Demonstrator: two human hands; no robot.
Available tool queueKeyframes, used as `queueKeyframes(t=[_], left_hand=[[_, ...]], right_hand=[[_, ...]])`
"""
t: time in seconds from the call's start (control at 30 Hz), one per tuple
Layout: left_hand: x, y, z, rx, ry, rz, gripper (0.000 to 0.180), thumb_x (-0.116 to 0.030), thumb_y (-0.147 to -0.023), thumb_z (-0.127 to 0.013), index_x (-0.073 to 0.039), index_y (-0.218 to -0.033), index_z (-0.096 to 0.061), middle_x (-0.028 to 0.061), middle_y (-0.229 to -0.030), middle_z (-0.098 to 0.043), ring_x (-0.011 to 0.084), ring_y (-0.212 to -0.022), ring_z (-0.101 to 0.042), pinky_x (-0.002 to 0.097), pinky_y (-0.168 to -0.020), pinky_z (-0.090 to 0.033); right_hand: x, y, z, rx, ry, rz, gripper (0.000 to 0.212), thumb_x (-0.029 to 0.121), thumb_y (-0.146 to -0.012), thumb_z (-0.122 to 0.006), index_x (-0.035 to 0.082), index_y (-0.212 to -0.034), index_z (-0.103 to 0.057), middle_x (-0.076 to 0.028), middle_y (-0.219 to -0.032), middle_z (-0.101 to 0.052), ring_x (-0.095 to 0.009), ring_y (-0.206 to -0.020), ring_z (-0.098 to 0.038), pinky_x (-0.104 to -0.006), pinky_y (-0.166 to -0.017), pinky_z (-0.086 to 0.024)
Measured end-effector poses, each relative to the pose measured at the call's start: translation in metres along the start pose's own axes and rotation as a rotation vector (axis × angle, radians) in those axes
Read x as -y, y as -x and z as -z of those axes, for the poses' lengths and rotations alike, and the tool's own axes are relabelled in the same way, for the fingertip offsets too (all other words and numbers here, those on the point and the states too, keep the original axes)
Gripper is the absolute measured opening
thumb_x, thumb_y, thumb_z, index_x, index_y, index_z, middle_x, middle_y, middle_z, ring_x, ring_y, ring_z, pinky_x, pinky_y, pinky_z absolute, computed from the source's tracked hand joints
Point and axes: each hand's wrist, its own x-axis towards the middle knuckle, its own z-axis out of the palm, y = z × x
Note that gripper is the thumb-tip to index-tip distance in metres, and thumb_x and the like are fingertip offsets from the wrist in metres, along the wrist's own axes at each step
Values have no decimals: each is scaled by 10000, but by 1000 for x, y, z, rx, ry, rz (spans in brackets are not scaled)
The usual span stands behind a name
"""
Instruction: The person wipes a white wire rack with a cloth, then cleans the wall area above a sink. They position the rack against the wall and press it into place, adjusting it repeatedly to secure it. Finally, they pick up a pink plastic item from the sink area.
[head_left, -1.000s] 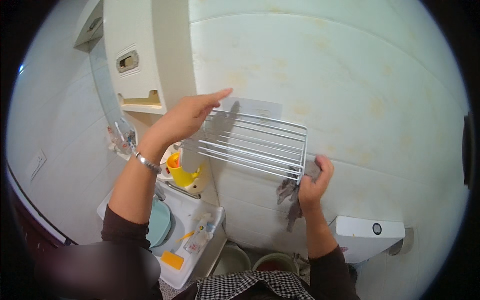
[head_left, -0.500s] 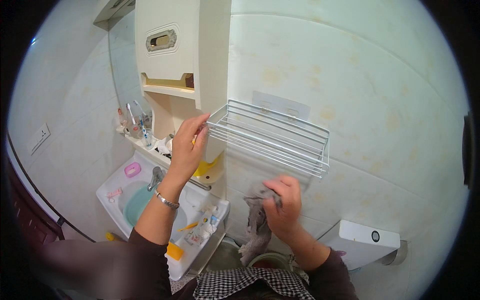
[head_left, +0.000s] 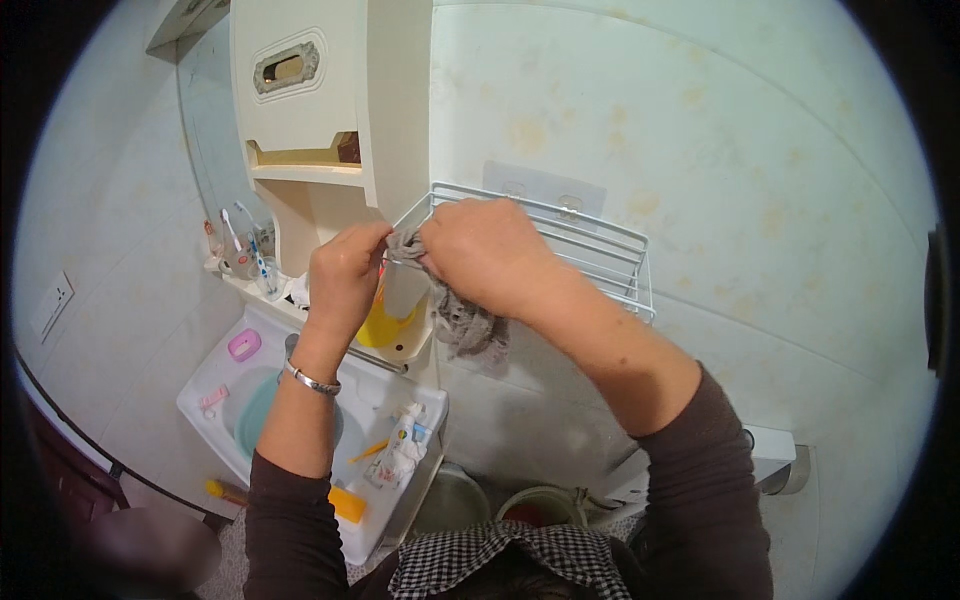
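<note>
A wire rack point(head_left: 600, 250) of thin silvery rods sticks out from the tiled wall, in front of a clear adhesive hook plate point(head_left: 548, 190). My left hand point(head_left: 345, 268), closed, pinches the rack's near left corner. Beside it, my right hand point(head_left: 482, 250) is wrapped round a crumpled grey cloth point(head_left: 470, 325) and presses it to the same end. Part of the cloth bunches up between the two hands, and the rest dangles below my right wrist. My right hand and forearm hide much of the rack's front and middle.
Left of the rack hangs a cream cabinet point(head_left: 300, 110), with toothbrushes in a cup point(head_left: 266, 280) on the shelf below. Beneath is a white sink point(head_left: 375, 520) holding a teal basin point(head_left: 258, 415). Buckets point(head_left: 545, 500) stand low ahead, and a white toilet tank point(head_left: 770, 455) is at right.
My right hand has risen to the left with the cloth, from below the rack to its left end. My left hand stays at the corner. The view has shifted slightly.
</note>
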Motion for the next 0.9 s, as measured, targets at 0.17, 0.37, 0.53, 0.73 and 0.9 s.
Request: queueKeyframes(t=[0.17,0.37,0.53,0.73,0.9], left_hand=[[-5,-2,5,8,-53,3,108,-27,-834,-690,-47,-939,-674,130,-824,-683,314,-718,-666,370,-622,-517],[-10,-7,7,96,-110,82,122,-26,-850,-683,-39,-971,-690,139,-870,-709,301,-771,-693,357,-675,-535],[-9,-7,11,93,-104,117,109,-32,-853,-675,-36,-960,-694,146,-870,-703,315,-767,-682,365,-669,-531],[-11,-6,9,64,-136,67,88,-46,-852,-680,-38,-939,-693,147,-853,-696,327,-759,-672,381,-666,-531],[-26,-13,2,112,-153,51,89,-68,-852,-685,-42,-936,-699,144,-856,-699,327,-754,-676,383,-668,-533]], right_hand=[[-8,31,31,-44,1,92,125,100,-791,-595,33,-789,-701,-149,-796,-677,-332,-797,-684,-428,-656,-549],[-22,81,63,9,119,70,84,154,-797,-621,76,-794,-650,-82,-806,-625,-264,-833,-638,-380,-660,-526],[-35,119,79,12,223,78,99,166,-774,-654,93,-798,-592,-47,-783,-563,-239,-775,-604,-367,-621,-508],[-44,171,87,-124,219,-8,152,122,-732,-695,94,-798,-561,-52,-785,-537,-244,-742,-576,-379,-607,-485],[-52,204,50,-671,-87,-236,112,116,-849,-652,51,-823,-564,-94,-837,-582,-236,-711,-558,-352,-631,-473]])
